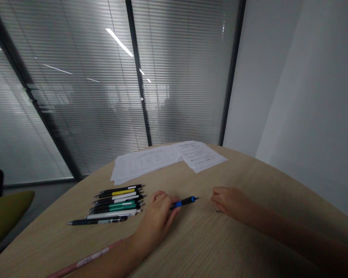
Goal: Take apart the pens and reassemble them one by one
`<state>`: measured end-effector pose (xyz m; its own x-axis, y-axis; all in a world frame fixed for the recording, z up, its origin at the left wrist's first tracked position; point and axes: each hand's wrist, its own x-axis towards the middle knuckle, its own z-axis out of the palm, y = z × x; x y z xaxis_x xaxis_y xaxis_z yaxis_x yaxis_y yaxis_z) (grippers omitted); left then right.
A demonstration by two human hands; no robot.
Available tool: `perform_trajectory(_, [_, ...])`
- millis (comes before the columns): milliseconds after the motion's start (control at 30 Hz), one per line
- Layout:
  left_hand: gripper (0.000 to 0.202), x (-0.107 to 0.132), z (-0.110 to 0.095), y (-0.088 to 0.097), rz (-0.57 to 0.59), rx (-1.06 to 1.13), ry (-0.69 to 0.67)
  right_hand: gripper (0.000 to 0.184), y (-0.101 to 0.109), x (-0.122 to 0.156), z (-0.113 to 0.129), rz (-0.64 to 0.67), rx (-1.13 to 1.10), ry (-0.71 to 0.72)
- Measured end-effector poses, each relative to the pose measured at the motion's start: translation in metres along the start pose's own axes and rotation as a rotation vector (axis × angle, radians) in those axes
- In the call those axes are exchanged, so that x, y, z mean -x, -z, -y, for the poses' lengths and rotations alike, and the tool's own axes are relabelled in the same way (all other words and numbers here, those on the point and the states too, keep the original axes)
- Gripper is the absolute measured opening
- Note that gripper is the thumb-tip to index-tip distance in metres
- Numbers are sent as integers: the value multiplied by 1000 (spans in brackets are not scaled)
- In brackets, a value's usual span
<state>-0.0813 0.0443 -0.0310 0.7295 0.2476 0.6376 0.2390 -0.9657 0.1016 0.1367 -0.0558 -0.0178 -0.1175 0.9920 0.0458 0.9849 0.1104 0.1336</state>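
At a round office tbl [249, 172], we see the L hand [156, 220] closed round a blk-and-blue pen [185, 201], fingers curled over its rear part and hiding it, blue grip and dark tip poking out to the right. We judge the pen light, stiff and a bit slick, w/ a smooth barrel and a fine tip that looks fragile; the best hold looks to be the blue grip, away from the tip. The pen sits btwn the two hands, tip aimed at the R hand [229, 202], near it but not touching. R hand lies on the wood, fingers loosely curled and together, pinching nothing; we can't tell how hard it presses.

Just left of the L hand, a row of pens [118, 204] lies side by side, w/ yellow, white and green barrels and a navy pen [98, 220] lowest. Beyond, printed sheets [145, 164] and a separate printed sheet [198, 155] lie on the tbl. A pink strip [87, 260] runs beside the L forearm. Behind: glass partition w/ blinds [75, 96]; at far left, an olive chair seat [5, 216].
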Motion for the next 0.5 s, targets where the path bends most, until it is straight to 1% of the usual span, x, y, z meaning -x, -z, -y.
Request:
perform_trajectory(100, [10, 1, 0, 0, 16, -3, 6, 17, -3, 1, 5, -5, 27, -10])
perform_trajectory(200, [10, 1, 0, -1, -6, -5, -3, 21, 5, 6, 8, 37, -7, -4])
perform_trajectory(300, [9, 1, 1, -1, -12, -1, -22, 15, 17, 16, 10, 90, -82, 73])
perform_trajectory(400, [9, 0, 1, -2, 2, -9, -28, 11, 21, 24, 15, 127, -111, 131])
perform_trajectory(500, [9, 0, 1, -2, 9, -18, -25, 16, 19, 25, 23, 160, -72, 101])
